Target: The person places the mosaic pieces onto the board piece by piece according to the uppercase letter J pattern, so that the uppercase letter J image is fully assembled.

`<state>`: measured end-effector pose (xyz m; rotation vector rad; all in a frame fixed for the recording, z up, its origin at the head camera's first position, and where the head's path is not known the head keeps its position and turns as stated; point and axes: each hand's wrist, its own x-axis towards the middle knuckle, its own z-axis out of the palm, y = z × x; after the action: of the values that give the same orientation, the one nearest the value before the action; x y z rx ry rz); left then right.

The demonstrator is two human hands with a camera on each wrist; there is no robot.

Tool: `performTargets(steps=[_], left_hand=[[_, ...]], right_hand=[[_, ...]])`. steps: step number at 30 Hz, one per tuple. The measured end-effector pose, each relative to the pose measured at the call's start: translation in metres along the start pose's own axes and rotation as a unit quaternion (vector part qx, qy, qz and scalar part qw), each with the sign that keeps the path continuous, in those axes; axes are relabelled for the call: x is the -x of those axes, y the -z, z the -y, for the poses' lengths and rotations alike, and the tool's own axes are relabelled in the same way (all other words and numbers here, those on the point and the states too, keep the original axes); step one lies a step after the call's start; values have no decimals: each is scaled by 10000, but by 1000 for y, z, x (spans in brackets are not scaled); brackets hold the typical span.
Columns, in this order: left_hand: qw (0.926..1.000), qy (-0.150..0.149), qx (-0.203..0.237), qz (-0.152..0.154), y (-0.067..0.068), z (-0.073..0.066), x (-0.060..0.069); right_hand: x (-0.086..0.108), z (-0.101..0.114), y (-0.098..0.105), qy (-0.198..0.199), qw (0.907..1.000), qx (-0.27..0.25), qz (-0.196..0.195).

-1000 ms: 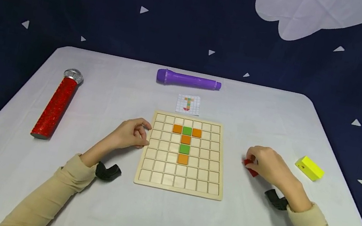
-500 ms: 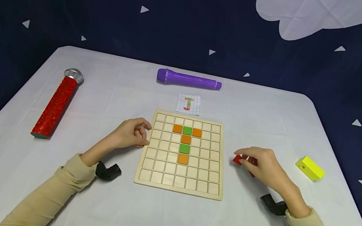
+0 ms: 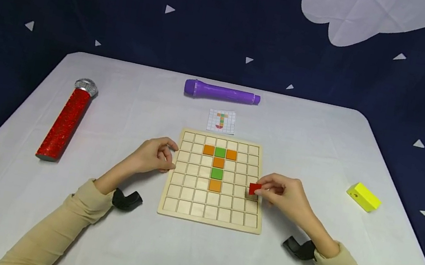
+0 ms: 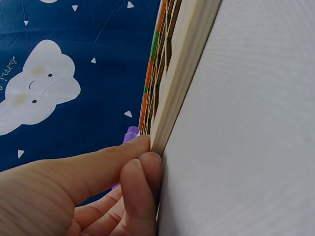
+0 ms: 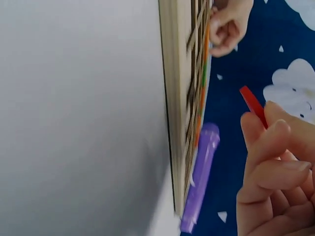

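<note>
A pale wooden grid board (image 3: 193,196) lies mid-table with orange tiles (image 3: 215,185) and green tiles (image 3: 216,174) forming a T shape. At its left edge, my left hand (image 3: 153,156) holds the rim with thumb and fingertips; the left wrist view shows these fingertips (image 4: 153,158) against the board's side. My right hand (image 3: 286,194) pinches a small red tile (image 3: 255,188) over the board's right edge. In the right wrist view, the thin red tile (image 5: 254,105) sticks out from between thumb and fingers. Its exact outline is partly hidden by the fingers.
Behind the board lies a pattern card (image 3: 221,121), with a purple microphone (image 3: 223,93) beyond it. A red glitter microphone (image 3: 66,123) is at the left, a yellow block (image 3: 363,197) at the right. Black wrist devices (image 3: 127,201) sit on both wrists.
My right hand has picked up the red tile from the table at the right and carried it left to the board's right edge. The left hand stays in place.
</note>
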<state>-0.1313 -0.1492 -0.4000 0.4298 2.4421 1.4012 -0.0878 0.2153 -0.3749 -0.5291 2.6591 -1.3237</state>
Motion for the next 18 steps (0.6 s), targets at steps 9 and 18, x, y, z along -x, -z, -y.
performTargets(steps=[9, 18], left_hand=[[10000, -29, -23, 26, 0, 0, 0], [10000, -50, 33, 64, -1, 0, 0]], right_hand=[[-3, 10, -18, -390, 9956, -679, 509], [-12, 21, -40, -453, 9897, -903, 1014]])
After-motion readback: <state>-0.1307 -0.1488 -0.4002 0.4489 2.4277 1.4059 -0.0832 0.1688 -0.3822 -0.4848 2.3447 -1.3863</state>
